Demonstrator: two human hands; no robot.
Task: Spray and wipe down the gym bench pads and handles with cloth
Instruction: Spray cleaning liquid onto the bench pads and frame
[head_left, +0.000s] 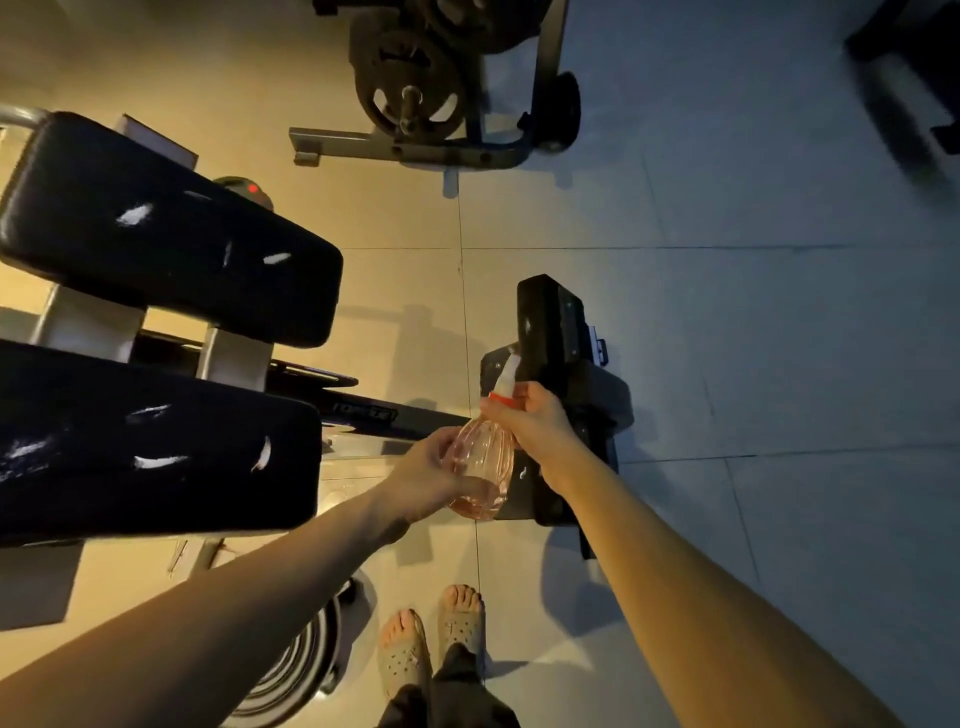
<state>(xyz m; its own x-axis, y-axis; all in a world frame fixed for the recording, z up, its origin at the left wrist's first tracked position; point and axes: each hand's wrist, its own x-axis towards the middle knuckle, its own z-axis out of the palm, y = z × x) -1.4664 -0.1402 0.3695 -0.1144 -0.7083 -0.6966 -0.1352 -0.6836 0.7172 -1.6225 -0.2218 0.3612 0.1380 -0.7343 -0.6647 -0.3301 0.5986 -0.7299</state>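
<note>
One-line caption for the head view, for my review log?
Beside torn black bench pads, left hand holds a clear spray bottle while right hand grips its neck.

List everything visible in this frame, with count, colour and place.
big pads: two, black, torn white spots, left
small pad: one, black, centre, behind the bottle
bottle: one, clear pinkish, white nozzle, centre
plates: several, dark, on a rack, top
ringed stack: one, grey, floor, bottom; kind unclear
floor: pale tiles
sandals: two, grey, bottom centre
left hand: holds the bottle's body
right hand: grips the bottle's neck
</note>
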